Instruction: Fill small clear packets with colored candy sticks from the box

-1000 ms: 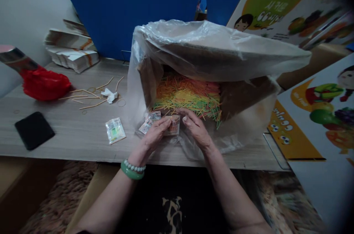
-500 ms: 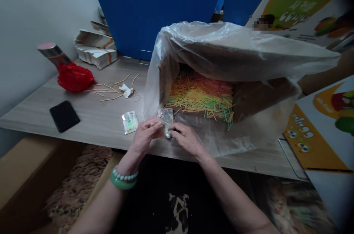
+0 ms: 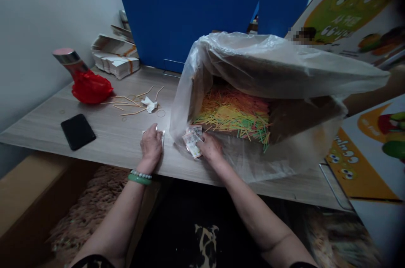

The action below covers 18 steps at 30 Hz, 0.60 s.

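While left hand (image 3: 151, 143) mostly hides a packet (image 3: 163, 134), right hand (image 3: 210, 146) touches others (image 3: 192, 144), grips unclear.

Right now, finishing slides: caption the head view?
Left hand covering flat packaging, right hand on printed packets near plastic-draped box of multicoloured sticks.

Glossy printed packets (image 3: 192, 143) are overlapping at the right hand (image 3: 211, 147). The left hand (image 3: 151, 145) is mostly hiding another packet (image 3: 163, 134).
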Each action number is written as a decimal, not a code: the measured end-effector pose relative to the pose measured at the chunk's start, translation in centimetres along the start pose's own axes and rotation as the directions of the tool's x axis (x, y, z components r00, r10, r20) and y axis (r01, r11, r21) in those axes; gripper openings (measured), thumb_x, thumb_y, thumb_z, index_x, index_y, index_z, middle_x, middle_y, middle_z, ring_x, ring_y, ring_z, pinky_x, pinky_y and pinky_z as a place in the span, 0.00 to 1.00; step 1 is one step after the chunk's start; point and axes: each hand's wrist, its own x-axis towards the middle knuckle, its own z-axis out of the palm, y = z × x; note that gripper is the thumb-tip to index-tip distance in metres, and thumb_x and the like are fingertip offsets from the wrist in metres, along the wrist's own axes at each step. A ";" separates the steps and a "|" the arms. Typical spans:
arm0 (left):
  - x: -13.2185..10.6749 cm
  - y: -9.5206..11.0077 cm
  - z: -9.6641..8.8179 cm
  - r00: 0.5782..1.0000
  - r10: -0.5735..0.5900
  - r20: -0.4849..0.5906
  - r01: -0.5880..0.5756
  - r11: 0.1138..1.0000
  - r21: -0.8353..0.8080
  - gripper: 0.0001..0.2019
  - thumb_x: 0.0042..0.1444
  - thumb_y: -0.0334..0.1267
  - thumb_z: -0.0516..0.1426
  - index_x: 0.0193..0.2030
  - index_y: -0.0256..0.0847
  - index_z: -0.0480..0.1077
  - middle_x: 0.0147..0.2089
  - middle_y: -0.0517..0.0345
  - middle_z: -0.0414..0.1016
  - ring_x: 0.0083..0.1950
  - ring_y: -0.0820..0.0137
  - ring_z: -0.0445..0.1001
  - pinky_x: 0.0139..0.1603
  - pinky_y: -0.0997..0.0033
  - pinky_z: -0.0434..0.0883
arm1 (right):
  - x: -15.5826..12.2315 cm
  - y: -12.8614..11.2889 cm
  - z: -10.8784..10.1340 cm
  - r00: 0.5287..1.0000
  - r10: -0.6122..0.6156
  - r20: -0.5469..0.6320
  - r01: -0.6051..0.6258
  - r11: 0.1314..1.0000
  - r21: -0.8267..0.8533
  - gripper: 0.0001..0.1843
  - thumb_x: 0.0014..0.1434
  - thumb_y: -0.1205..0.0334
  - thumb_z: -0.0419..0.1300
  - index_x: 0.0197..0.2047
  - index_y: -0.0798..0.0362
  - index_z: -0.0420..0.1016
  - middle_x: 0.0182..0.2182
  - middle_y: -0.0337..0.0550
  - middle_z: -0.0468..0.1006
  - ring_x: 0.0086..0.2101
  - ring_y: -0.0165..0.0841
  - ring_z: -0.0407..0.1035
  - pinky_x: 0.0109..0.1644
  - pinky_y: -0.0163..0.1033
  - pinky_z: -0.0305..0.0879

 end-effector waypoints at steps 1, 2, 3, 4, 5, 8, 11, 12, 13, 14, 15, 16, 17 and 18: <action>0.1 -0.1 -0.3 1.000 -0.009 -0.020 0.009 1.000 -0.008 0.22 0.61 0.37 0.52 0.61 0.33 0.69 0.49 0.38 0.77 0.51 0.53 0.73 0.51 0.57 0.67 | 0.1 0.3 -0.2 1.000 0.026 0.007 -0.026 0.998 0.062 0.04 0.52 0.62 0.58 0.27 0.50 0.68 0.26 0.41 0.74 0.28 0.33 0.64 0.31 0.35 0.51; 0.1 -0.1 -0.7 0.998 -0.012 -0.056 0.011 1.000 -0.009 0.22 0.62 0.38 0.52 0.61 0.32 0.69 0.49 0.37 0.76 0.51 0.53 0.72 0.51 0.56 0.66 | 0.1 0.6 -0.3 0.999 0.033 0.005 -0.034 0.991 0.130 0.03 0.53 0.62 0.57 0.28 0.50 0.68 0.26 0.39 0.73 0.28 0.33 0.64 0.31 0.34 0.52; -0.1 0.1 -1.1 0.994 -0.009 -0.110 0.009 1.000 -0.003 0.22 0.62 0.40 0.52 0.60 0.33 0.69 0.51 0.36 0.75 0.52 0.52 0.72 0.53 0.55 0.65 | 0.2 0.8 -0.4 1.000 0.028 -0.008 -0.025 0.980 0.197 0.02 0.53 0.63 0.56 0.29 0.50 0.68 0.27 0.38 0.73 0.29 0.32 0.64 0.32 0.34 0.52; -0.4 0.4 -1.5 0.984 -0.001 -0.176 0.003 1.000 0.007 0.22 0.62 0.42 0.52 0.59 0.34 0.70 0.52 0.36 0.74 0.52 0.52 0.71 0.54 0.53 0.64 | 0.3 1.0 -0.5 0.999 0.018 -0.028 -0.011 0.967 0.256 0.02 0.52 0.65 0.55 0.30 0.51 0.68 0.27 0.37 0.73 0.30 0.32 0.64 0.32 0.33 0.52; -0.9 1.0 -1.9 0.970 0.011 -0.241 -0.008 1.000 0.014 0.22 0.62 0.44 0.53 0.58 0.34 0.71 0.52 0.37 0.74 0.53 0.51 0.70 0.56 0.52 0.63 | 0.3 1.1 -0.6 0.999 0.015 -0.051 0.001 0.954 0.301 0.03 0.52 0.66 0.54 0.30 0.51 0.68 0.28 0.36 0.72 0.31 0.31 0.64 0.32 0.32 0.53; -3.1 3.8 -2.4 0.945 0.086 -0.314 -0.116 0.990 -0.079 0.19 0.61 0.47 0.55 0.49 0.37 0.76 0.47 0.42 0.74 0.49 0.56 0.71 0.53 0.55 0.66 | 0.5 1.2 -1.2 0.993 0.032 -0.111 0.012 0.928 0.373 0.04 0.51 0.69 0.55 0.28 0.51 0.68 0.26 0.35 0.70 0.31 0.30 0.63 0.34 0.33 0.56; -5.0 7.5 -2.0 0.981 0.136 -0.140 -0.177 0.920 -0.350 0.16 0.57 0.49 0.58 0.42 0.39 0.78 0.39 0.51 0.74 0.37 0.65 0.72 0.43 0.64 0.69 | 0.3 1.0 -2.2 0.978 0.011 -0.207 0.079 0.902 0.424 0.06 0.51 0.70 0.57 0.25 0.52 0.69 0.27 0.36 0.71 0.35 0.32 0.65 0.41 0.34 0.60; -5.4 8.7 -1.7 0.993 0.105 -0.048 -0.115 0.883 -0.455 0.17 0.54 0.50 0.60 0.42 0.39 0.78 0.37 0.53 0.74 0.34 0.68 0.71 0.40 0.66 0.70 | 0.2 0.9 -2.6 0.974 0.009 -0.228 0.101 0.881 0.463 0.07 0.52 0.70 0.57 0.24 0.52 0.69 0.27 0.37 0.71 0.36 0.32 0.65 0.43 0.35 0.60; -5.5 9.9 -1.2 0.996 0.062 0.068 -0.014 0.830 -0.557 0.19 0.51 0.50 0.62 0.43 0.38 0.77 0.36 0.55 0.75 0.32 0.69 0.70 0.37 0.67 0.70 | -0.1 0.9 -3.0 0.975 0.007 -0.222 0.112 0.847 0.520 0.07 0.53 0.69 0.57 0.24 0.52 0.69 0.27 0.37 0.71 0.36 0.32 0.65 0.42 0.35 0.61; -5.5 10.8 -0.7 0.979 0.025 0.200 0.112 0.757 -0.643 0.22 0.47 0.51 0.65 0.44 0.37 0.77 0.35 0.55 0.76 0.30 0.70 0.71 0.34 0.68 0.70 | -0.3 0.9 -3.3 0.982 0.001 -0.189 0.113 0.799 0.591 0.07 0.54 0.68 0.57 0.25 0.52 0.70 0.26 0.36 0.71 0.34 0.31 0.64 0.40 0.34 0.61; -5.3 11.7 -0.1 0.945 0.007 0.327 0.239 0.666 -0.707 0.24 0.43 0.50 0.67 0.44 0.36 0.77 0.35 0.54 0.77 0.30 0.69 0.72 0.32 0.69 0.71 | -0.6 1.0 -3.6 0.991 -0.020 -0.131 0.103 0.744 0.660 0.06 0.54 0.67 0.57 0.26 0.53 0.70 0.26 0.36 0.70 0.32 0.30 0.64 0.38 0.33 0.61; -5.1 12.4 0.5 0.903 0.011 0.428 0.347 0.568 -0.746 0.25 0.39 0.49 0.68 0.42 0.35 0.77 0.35 0.54 0.78 0.31 0.69 0.73 0.32 0.69 0.71 | -0.9 1.3 -4.0 0.996 -0.062 -0.064 0.089 0.697 0.711 0.05 0.55 0.66 0.57 0.27 0.53 0.70 0.25 0.35 0.70 0.30 0.29 0.64 0.36 0.33 0.61; -4.9 13.0 1.1 0.869 0.028 0.494 0.421 0.481 -0.769 0.24 0.36 0.47 0.70 0.40 0.35 0.77 0.35 0.54 0.79 0.32 0.68 0.74 0.33 0.69 0.72 | -1.1 1.7 -4.5 0.993 -0.118 -0.003 0.082 0.675 0.734 0.05 0.56 0.65 0.57 0.29 0.53 0.71 0.26 0.35 0.70 0.29 0.28 0.64 0.35 0.32 0.61; -4.7 13.4 1.5 0.850 0.041 0.525 0.463 0.417 -0.782 0.23 0.34 0.45 0.70 0.39 0.35 0.78 0.35 0.54 0.79 0.33 0.67 0.75 0.34 0.69 0.73 | -1.3 2.3 -5.3 0.985 -0.168 0.035 0.091 0.687 0.721 0.05 0.56 0.64 0.57 0.30 0.54 0.72 0.27 0.35 0.72 0.30 0.28 0.65 0.36 0.32 0.61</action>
